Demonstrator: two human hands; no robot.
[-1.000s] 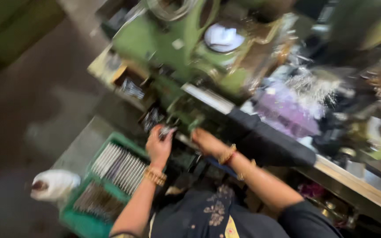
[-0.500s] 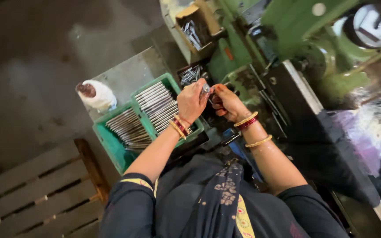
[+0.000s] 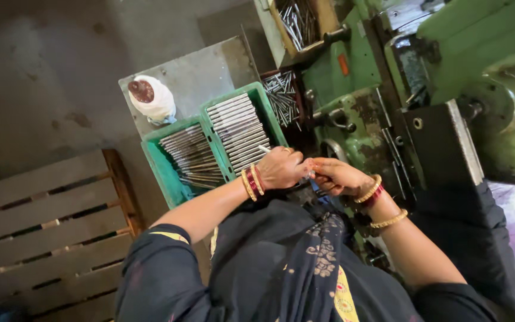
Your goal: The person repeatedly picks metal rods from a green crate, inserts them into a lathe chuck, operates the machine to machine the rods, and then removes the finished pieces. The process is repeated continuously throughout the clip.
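Both hands meet just in front of the green metal machine (image 3: 388,113): the left hand (image 3: 281,169) is closed around a thin silvery metal rod (image 3: 264,149) whose tip pokes out above the knuckles, and the right hand (image 3: 336,176) pinches its other end. The rod looks stiff, light and smooth, likely slippery, so a mid-length grip would steady it best. Matching rods fill the green plastic crate (image 3: 168,170) beside the left wrist.

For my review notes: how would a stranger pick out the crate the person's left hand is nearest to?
Start at the big green machine on the right; just left of it, on a grey metal stand, sits a green plastic crate. It lies beyond the left hand. Unlike the open bins of loose rods above, it has two compartments of neatly stacked metal rods.
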